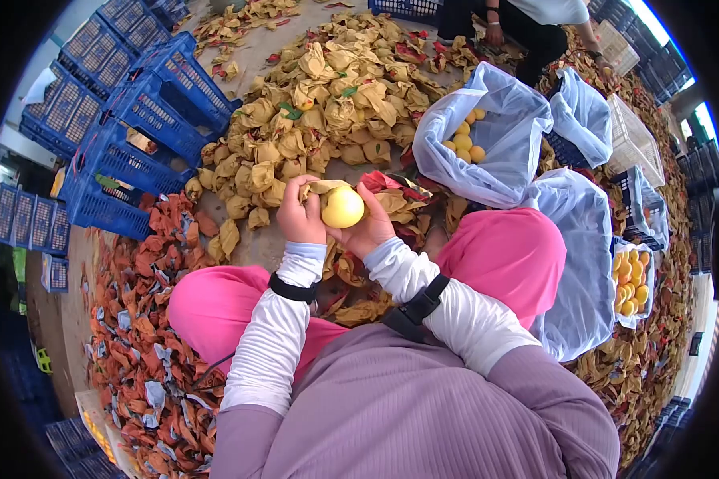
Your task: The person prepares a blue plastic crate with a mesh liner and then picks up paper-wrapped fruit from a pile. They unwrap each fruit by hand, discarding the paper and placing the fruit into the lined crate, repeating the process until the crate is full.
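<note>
A round, pale yellow peach (pixel 343 207) is between my two hands, in front of my lap. My right hand (pixel 369 225) cups it from the right and below, its thumb along the side. Curled at the peach's left is my left hand (pixel 301 214), with a piece of brown paper bag (pixel 321 186) at its fingers over the fruit's top edge. Just beyond my hands rises a big heap of fruit wrapped in tan paper bags (pixel 327 104). Torn paper with a red inside (pixel 387 185) lies behind my right hand.
Right of me stand crates lined with clear plastic; one lined crate (pixel 487 144) holds several peaches, another lined crate (pixel 571 263) is beside my knee. A smaller crate of peaches (pixel 631 283) is farther right. Blue crates (pixel 136 152) and orange-brown paper scraps (pixel 152 319) lie left. Another person (pixel 527 32) sits opposite.
</note>
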The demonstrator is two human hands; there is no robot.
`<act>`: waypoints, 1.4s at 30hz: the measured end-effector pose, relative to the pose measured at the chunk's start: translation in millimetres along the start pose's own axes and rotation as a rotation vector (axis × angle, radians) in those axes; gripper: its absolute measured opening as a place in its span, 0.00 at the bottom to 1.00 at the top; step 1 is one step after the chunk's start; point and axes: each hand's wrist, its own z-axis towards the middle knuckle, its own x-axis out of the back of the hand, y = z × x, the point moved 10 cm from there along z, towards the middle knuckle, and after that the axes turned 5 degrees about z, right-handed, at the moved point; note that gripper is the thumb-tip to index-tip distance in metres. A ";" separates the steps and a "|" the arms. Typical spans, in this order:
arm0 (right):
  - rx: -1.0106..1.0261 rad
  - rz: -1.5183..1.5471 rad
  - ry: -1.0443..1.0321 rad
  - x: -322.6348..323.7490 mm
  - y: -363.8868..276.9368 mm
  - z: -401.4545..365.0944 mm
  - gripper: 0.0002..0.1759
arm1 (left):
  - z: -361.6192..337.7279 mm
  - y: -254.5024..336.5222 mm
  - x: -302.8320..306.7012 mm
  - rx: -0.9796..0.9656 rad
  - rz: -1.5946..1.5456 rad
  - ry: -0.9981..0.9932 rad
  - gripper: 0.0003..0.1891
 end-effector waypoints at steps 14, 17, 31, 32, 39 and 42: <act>-0.109 0.186 -0.116 12.4 -18.2 4.1 0.30 | 48.7 -51.1 74.2 0.119 0.050 0.389 0.10; -0.002 0.088 -0.150 11.5 -37.7 2.2 0.28 | 34.0 -94.2 66.3 0.079 0.259 0.343 0.11; 0.479 -0.972 -0.462 -77.0 -103.7 -30.6 0.45 | -60.1 -37.0 -103.2 0.748 -0.736 -0.866 0.29; 0.472 -0.968 -0.464 -79.9 -100.7 -30.9 0.45 | -63.6 -16.7 -107.7 0.714 -0.917 -0.925 0.30; 0.614 -1.484 -0.338 -85.2 -92.1 -27.7 0.43 | -31.2 -10.0 -93.6 0.342 -0.832 -0.621 0.32; 0.596 -1.476 -0.219 -65.5 -97.3 -18.4 0.40 | -32.0 -22.0 -95.8 0.436 -0.770 -0.702 0.32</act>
